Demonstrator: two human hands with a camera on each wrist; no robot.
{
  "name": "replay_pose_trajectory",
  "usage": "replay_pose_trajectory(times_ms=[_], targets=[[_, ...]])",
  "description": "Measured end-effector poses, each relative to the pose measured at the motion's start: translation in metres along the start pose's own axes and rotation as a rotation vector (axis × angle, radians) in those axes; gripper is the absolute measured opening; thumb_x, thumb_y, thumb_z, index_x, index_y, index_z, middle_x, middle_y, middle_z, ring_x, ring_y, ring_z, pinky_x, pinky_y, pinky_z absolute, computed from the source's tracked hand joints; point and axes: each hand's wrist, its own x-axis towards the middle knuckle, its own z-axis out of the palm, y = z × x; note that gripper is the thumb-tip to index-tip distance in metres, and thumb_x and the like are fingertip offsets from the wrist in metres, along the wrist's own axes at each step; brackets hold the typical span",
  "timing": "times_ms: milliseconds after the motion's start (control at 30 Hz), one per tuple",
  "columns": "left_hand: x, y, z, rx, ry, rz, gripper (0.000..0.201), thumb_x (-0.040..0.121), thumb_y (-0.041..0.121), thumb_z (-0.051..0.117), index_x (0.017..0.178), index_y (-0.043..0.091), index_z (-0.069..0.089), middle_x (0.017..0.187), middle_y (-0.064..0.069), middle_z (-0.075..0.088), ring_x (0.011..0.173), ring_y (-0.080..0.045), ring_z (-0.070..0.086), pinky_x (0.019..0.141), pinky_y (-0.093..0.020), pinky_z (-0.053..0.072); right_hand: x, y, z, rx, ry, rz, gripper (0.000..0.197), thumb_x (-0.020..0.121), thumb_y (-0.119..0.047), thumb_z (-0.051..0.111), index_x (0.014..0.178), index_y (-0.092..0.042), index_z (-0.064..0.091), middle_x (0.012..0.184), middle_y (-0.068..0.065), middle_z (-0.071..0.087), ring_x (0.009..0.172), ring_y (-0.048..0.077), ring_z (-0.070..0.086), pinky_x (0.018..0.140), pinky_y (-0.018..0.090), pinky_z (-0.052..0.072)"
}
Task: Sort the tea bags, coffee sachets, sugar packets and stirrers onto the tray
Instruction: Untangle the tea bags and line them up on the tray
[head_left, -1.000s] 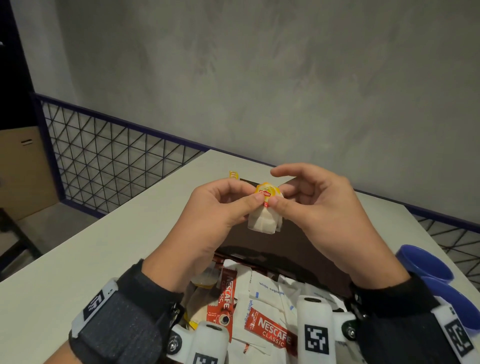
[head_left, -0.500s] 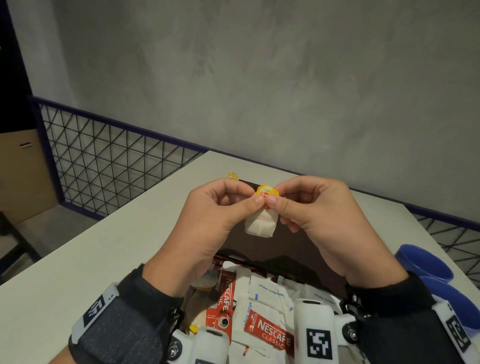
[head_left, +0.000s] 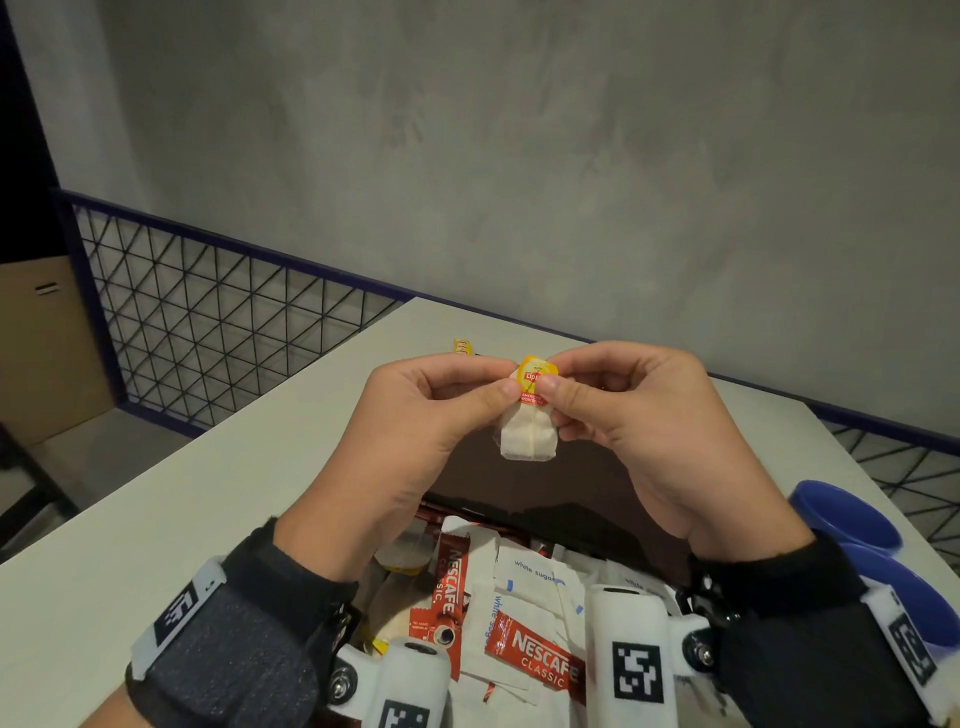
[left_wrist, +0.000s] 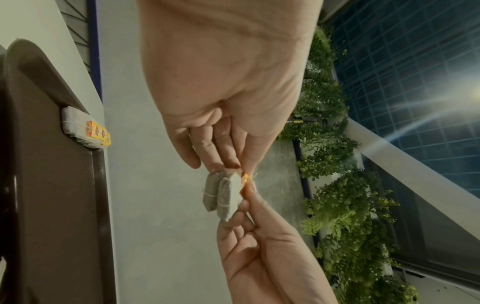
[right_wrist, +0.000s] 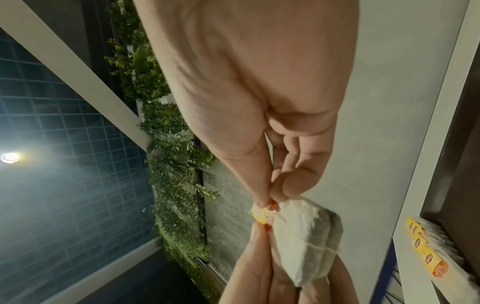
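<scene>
While both hands pinch its yellow tag (head_left: 536, 375), left hand (head_left: 415, 436), right hand (head_left: 639, 426), tea bag (head_left: 527, 434) hanging upright, long axis vertical

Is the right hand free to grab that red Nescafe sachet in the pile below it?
Probably not yet. The right hand and the left hand both pinch the tea bag above the tray. The Nescafe sachet lies uncovered below, so nothing else blocks it.

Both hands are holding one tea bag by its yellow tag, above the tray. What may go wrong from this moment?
1. The left hand and right hand both pinch the small tag of the tea bag; opposite pulls might tear it off.
2. If dropped, the bag may miss the tea bag stack at the tray corner.
</scene>
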Motion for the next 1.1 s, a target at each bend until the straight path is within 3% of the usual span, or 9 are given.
replay_pose_trajectory(times_ms=[167, 300, 400, 533, 600, 700, 833, 967, 1100], targets=[[-0.001, 0.001, 0.001, 0.046, 0.011, 0.034, 0.02, 0.081, 0.018, 0.081, 0.101, 0.018, 0.083, 0.105, -0.007, 0.081, 0.106, -0.025, 0.076, 0.099, -0.045, 0.056, -0.001, -0.001, 0.001, -0.04, 0.016, 0.001, 0.006, 0.085, -0.01, 0.079, 0.087, -0.005, 0.079, 0.069, 0.009, 0.07, 0.06, 0.013, 0.056, 0.052, 0.025, 0.045], [0.0, 0.012, 0.002, 0.117, -0.002, 0.093, 0.014, 0.082, 0.009, 0.081, 0.095, 0.016, 0.082, 0.097, -0.004, 0.082, 0.096, -0.018, 0.078, 0.084, -0.029, 0.058, -0.002, -0.003, 0.0, -0.087, -0.038, -0.005, 0.006, 0.086, -0.012, 0.078, 0.087, -0.006, 0.079, 0.07, 0.008, 0.07, 0.061, 0.012, 0.055, 0.055, 0.027, 0.042], [0.001, 0.032, -0.002, 0.113, -0.076, 0.094, 0.016, 0.08, 0.008, 0.081, 0.096, 0.009, 0.08, 0.095, -0.008, 0.082, 0.09, -0.018, 0.078, 0.081, -0.026, 0.059, -0.005, -0.016, 0.002, -0.071, -0.104, -0.058, 0.008, 0.082, -0.011, 0.078, 0.089, -0.007, 0.078, 0.073, 0.004, 0.074, 0.057, 0.006, 0.056, 0.058, 0.026, 0.04], [0.016, 0.06, -0.032, 0.133, -0.085, 0.124, 0.008, 0.089, 0.005, 0.075, 0.096, 0.006, 0.076, 0.088, -0.012, 0.081, 0.077, -0.019, 0.076, 0.078, -0.024, 0.059, 0.006, -0.044, 0.009, -0.073, -0.123, -0.077, 0.023, 0.072, -0.019, 0.079, 0.091, -0.006, 0.076, 0.087, 0.018, 0.074, 0.068, 0.014, 0.059, 0.061, 0.029, 0.04], [0.025, 0.068, -0.06, 0.11, -0.013, 0.119, 0.005, 0.093, 0.008, 0.071, 0.096, 0.008, 0.075, 0.088, -0.011, 0.081, 0.079, -0.022, 0.077, 0.081, -0.026, 0.06, 0.021, -0.053, 0.013, -0.143, -0.171, -0.026, 0.023, 0.074, -0.017, 0.078, 0.093, -0.006, 0.073, 0.093, 0.023, 0.071, 0.075, 0.019, 0.058, 0.061, 0.028, 0.043], [0.035, 0.065, -0.106, -0.012, 0.094, 0.074, 0.007, 0.098, 0.01, 0.064, 0.097, 0.009, 0.072, 0.086, -0.009, 0.08, 0.079, -0.022, 0.077, 0.089, -0.033, 0.061, 0.05, -0.042, 0.023, -0.24, -0.279, 0.143, 0.025, 0.075, -0.018, 0.077, 0.096, -0.007, 0.07, 0.094, 0.014, 0.068, 0.079, 0.019, 0.058, 0.062, 0.026, 0.047], [0.043, 0.052, -0.151, -0.127, 0.184, -0.005, 0.009, 0.1, 0.015, 0.063, 0.096, 0.013, 0.072, 0.091, -0.007, 0.079, 0.08, -0.02, 0.076, 0.093, -0.037, 0.061, 0.088, 0.01, 0.049, -0.417, -0.374, 0.385, 0.008, 0.095, -0.008, 0.068, 0.101, -0.01, 0.062, 0.081, 0.004, 0.068, 0.07, 0.013, 0.057, 0.068, 0.029, 0.053], [0.044, 0.04, -0.162, -0.232, 0.199, -0.108, 0.007, 0.099, 0.02, 0.065, 0.094, 0.016, 0.069, 0.087, -0.002, 0.077, 0.073, -0.016, 0.074, 0.082, -0.032, 0.062, 0.115, 0.055, 0.079, -0.518, -0.417, 0.47, 0.007, 0.099, -0.004, 0.062, 0.097, -0.01, 0.059, 0.09, 0.013, 0.067, 0.073, 0.018, 0.062, 0.076, 0.036, 0.056], [0.047, 0.032, -0.162, -0.25, 0.197, -0.166, 0.012, 0.099, 0.021, 0.065, 0.088, 0.018, 0.068, 0.082, 0.0, 0.076, 0.069, -0.013, 0.073, 0.088, -0.033, 0.063, 0.132, 0.077, 0.102, -0.543, -0.401, 0.536, 0.007, 0.101, -0.005, 0.057, 0.102, -0.011, 0.054, 0.101, 0.021, 0.065, 0.079, 0.026, 0.064, 0.076, 0.04, 0.057]])
